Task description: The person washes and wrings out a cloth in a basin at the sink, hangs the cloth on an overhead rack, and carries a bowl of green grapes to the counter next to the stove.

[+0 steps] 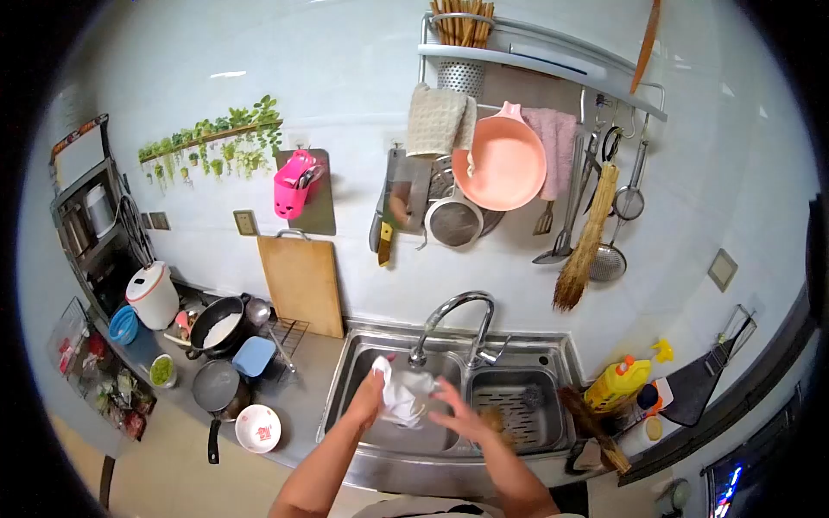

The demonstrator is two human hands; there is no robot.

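Note:
Over the left basin of the steel sink [345,380], my left hand [370,399] is closed around a white cloth [399,399] that hangs down in loose folds. To its right, my right hand [462,417] has its fingers spread and slightly blurred beside the cloth. A pale, smeared patch lies between the two hands, and I cannot make out whether it is part of the cloth. Behind them the curved faucet [458,302] arches over the basin. The right basin holds a dark drain rack [505,419] and a grey scrubber [532,396].
Left on the counter are a black pan [220,325], a grey saucepan [218,388], a white bowl [258,429], a blue container [255,356] and an upright cutting board [302,281]. A pink pan [501,164] hangs above. Right of the sink stands a yellow bottle [617,384].

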